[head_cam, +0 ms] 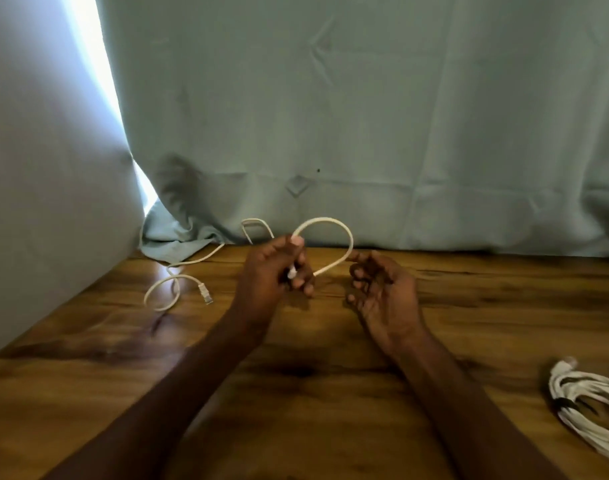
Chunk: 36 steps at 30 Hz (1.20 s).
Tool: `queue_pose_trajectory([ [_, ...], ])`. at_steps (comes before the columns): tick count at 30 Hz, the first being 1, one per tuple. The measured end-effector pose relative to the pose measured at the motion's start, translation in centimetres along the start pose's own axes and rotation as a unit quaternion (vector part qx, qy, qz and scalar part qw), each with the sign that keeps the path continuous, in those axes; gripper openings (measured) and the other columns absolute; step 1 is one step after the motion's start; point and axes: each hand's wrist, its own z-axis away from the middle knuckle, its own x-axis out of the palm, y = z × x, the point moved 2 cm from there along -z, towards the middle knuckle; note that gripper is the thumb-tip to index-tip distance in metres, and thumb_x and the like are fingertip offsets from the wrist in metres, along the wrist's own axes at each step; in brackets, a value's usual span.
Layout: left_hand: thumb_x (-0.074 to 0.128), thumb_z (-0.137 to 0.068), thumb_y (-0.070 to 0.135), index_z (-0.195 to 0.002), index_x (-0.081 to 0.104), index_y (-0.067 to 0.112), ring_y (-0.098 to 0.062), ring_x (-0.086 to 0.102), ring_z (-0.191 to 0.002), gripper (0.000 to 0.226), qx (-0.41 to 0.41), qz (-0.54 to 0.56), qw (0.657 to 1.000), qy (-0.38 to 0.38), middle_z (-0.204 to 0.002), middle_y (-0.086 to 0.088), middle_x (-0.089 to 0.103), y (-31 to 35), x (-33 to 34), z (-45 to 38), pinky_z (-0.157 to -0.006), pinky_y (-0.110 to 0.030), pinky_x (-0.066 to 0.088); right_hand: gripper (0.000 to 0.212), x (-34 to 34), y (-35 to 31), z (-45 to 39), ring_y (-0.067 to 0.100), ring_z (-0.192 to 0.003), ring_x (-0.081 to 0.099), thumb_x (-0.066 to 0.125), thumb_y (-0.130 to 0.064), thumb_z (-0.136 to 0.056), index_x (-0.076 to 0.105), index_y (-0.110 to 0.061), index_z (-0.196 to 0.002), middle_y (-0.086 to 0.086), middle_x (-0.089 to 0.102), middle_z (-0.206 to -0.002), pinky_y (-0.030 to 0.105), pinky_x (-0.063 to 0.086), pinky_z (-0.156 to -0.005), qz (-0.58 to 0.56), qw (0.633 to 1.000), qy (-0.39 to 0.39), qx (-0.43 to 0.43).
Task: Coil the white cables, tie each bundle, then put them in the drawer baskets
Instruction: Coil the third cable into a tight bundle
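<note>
White cable [334, 226], no legible markings

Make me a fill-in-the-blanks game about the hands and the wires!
1. The white cable is gripped by the ____ hand.
2. The right hand holds ____.
3. The tied cable bundle lies on the table's ____ side.
4. The cable's loose plug rests on the ____.

Missing words: left; nothing; right; table
</note>
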Motion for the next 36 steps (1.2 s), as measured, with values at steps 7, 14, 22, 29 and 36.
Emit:
queue_pose_trajectory([
  [7,0.035,-0.101,0.023,-0.07,0.037,0.017,-0.02,0.033,-0.049,0.031,-0.129,0.215,0.962,-0.108,-0.054,-0.001,0.027,2.0,-2.2,1.0,-0.053,-0.033,0.038,0.028,3.3,1.6,1.6,0.026,-0.111,0.065,0.063,-0.023,-0.083,0.077,-0.022,-0.107,0.004,0.075,-0.117,0.043,0.042,-0.091,0.142,0.981,-0.122,-0.048],
  [14,0.031,-0.103,0.022,-0.068,0.038,0.018,-0.018,0.043,-0.053,0.035,-0.174,0.323,0.926,-0.084,-0.054,0.0,0.036,2.3,-3.5,1.3,-0.054,-0.033,0.045,0.035,5.3,1.2,3.2,0.028,-0.082,0.066,0.046,-0.032,-0.105,0.063,-0.01,-0.084,0.015,0.065,-0.079,0.04,0.055,-0.086,-0.052,0.984,-0.168,0.02],
  [22,0.038,-0.108,0.019,-0.075,0.054,0.01,-0.039,0.069,-0.113,0.038,-0.081,0.487,0.869,0.025,-0.1,-0.017,0.072,3.7,-4.5,0.9,-0.097,-0.046,0.058,0.028,4.3,2.1,3.6,0.005,-0.041,0.043,0.055,-0.034,-0.107,0.07,-0.013,-0.095,-0.005,0.057,-0.06,0.019,0.034,-0.04,0.43,0.898,-0.081,-0.04],
  [29,0.034,-0.111,0.029,-0.093,0.059,0.008,-0.034,0.062,-0.128,0.037,-0.001,0.116,0.991,0.06,-0.133,-0.019,0.067,3.5,-4.5,0.5,-0.115,-0.05,0.041,0.012,7.5,3.8,6.0,0.006,-0.081,0.07,0.064,-0.034,-0.097,0.073,-0.029,-0.103,-0.009,0.075,-0.091,0.034,0.058,-0.078,0.641,0.67,-0.303,-0.22],
  [36,0.048,-0.107,0.016,-0.077,0.071,0.002,-0.021,0.064,-0.057,0.04,-0.045,-0.233,0.971,-0.032,-0.064,-0.014,0.068,2.8,-4.4,1.6,-0.053,-0.026,0.05,0.015,6.8,0.7,6.4,0.006,-0.065,0.063,0.075,-0.019,-0.094,0.074,-0.024,-0.08,-0.012,0.068,-0.072,0.032,0.051,-0.061,0.461,0.795,-0.265,-0.291],
])
